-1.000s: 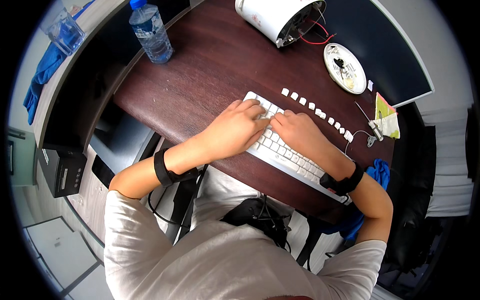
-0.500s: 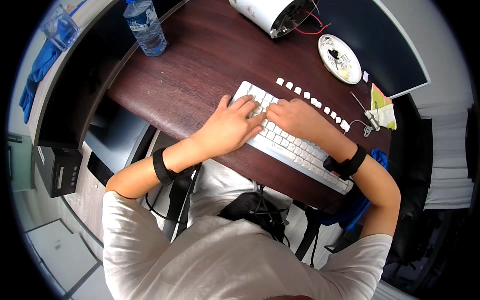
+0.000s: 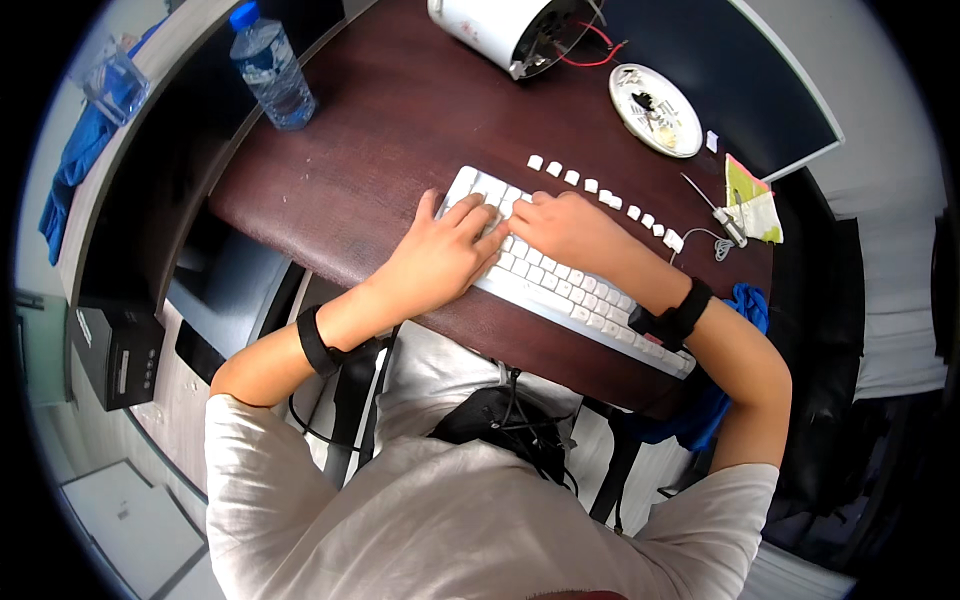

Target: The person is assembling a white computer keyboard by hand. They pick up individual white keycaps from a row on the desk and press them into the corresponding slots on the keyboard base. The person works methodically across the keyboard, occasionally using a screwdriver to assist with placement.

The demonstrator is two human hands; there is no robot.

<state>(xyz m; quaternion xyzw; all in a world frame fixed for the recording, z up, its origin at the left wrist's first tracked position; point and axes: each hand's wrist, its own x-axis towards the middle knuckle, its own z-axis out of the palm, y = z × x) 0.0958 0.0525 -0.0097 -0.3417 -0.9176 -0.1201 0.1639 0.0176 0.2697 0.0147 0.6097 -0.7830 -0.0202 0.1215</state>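
A white keyboard (image 3: 540, 292) lies at a slant on the dark red-brown desk, under both my hands. My left hand (image 3: 438, 245) rests over its left end with the fingers stretched and spread, fingertips on the keys. Beside it, my right hand (image 3: 562, 228) is closed, its fingers curled together against the keys near the left fingertips. Whatever those right fingers hold, if anything, is hidden. Beyond the keyboard, several loose white keycaps (image 3: 591, 186) form a slanting row on the desk.
A water bottle (image 3: 272, 72) stands at the desk's far left. A white cylindrical housing (image 3: 490, 28) with red wires lies at the back, near a white oval dish (image 3: 622, 98) of small parts. Right of the keycaps are a coiled cable (image 3: 723, 250) and a yellow-green cloth (image 3: 752, 205).
The whole view has shifted slightly, so most desk items appear farther left. Both hands keep nearly the same place on the keyboard.
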